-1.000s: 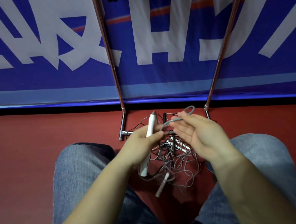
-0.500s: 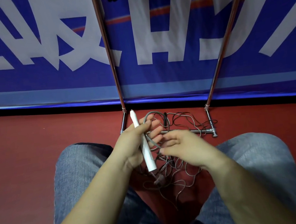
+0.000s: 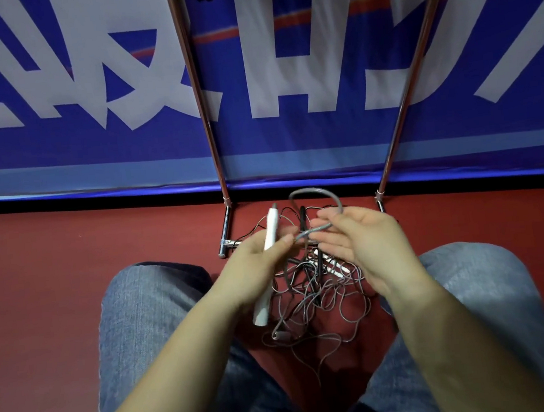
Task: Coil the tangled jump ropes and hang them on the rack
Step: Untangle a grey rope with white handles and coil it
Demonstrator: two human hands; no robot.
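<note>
Left hand grips white handle; right hand, fingers straight, carries grey rope loop over the tangle on the floor.

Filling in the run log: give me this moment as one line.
left hand: holds white handle | right hand: open, grey cord loop over fingers | tangle: on floor | rack: nothing hung in view

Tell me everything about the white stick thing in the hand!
It is a white jump rope handle, long, thin and smooth like plastic, with a small grey tip at its top end. It tilts, top end away from the person. The left hand grips its middle, so only the two ends show. A grey rope loops beside it toward the right hand. The rope tangle lies on the floor below it.
</note>
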